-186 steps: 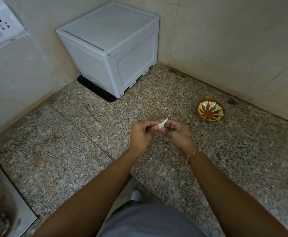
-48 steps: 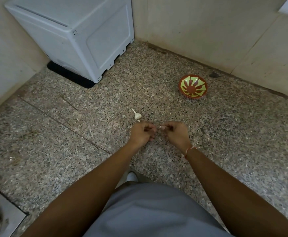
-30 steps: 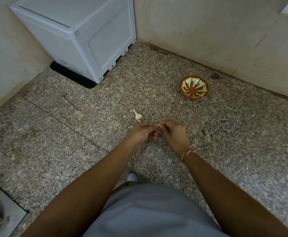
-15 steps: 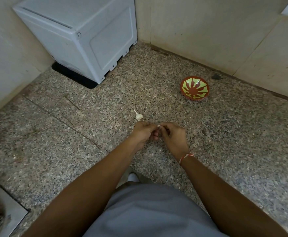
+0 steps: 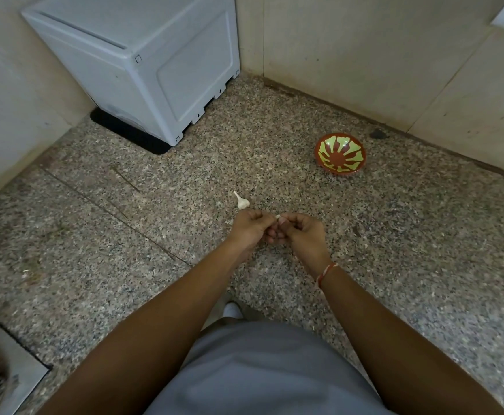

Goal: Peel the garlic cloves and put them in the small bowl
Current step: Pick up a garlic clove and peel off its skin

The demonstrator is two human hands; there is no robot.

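A: Start at the left. What's there?

B: At 8 o'clock, a sink [image 5: 20, 381] corner cuts into the granite counter [image 5: 95, 250]. At 11 o'clock a grey box [image 5: 137, 58] stands in the wall corner on a black mat [image 5: 125, 136].

A: And in the middle?

B: A garlic bulb [image 5: 241, 202] lies on the counter at 12 o'clock from the hands, just beside the left knuckles but apart from them. Below it the two hands meet, fingertips touching.

A: How are the fingers set?

B: The left hand [image 5: 249, 230] is curled, thumb and forefinger nipped on a clove [image 5: 278, 217]. The right hand [image 5: 303, 233] is curled too, its fingertips pinching the same clove from the other side. Only a pale tip of the clove shows between them; whether its skin is on or off, I cannot tell.

A: Anything on the wrist?

B: A red-and-white thread [image 5: 326, 272] round the right one.

A: And further right?

B: The bowl [image 5: 340, 154], red with green streaks, sits at 1 o'clock from the hands, well apart, near the back wall. Nothing shows inside it. A dark spot [image 5: 377, 134] marks the counter just beyond it.
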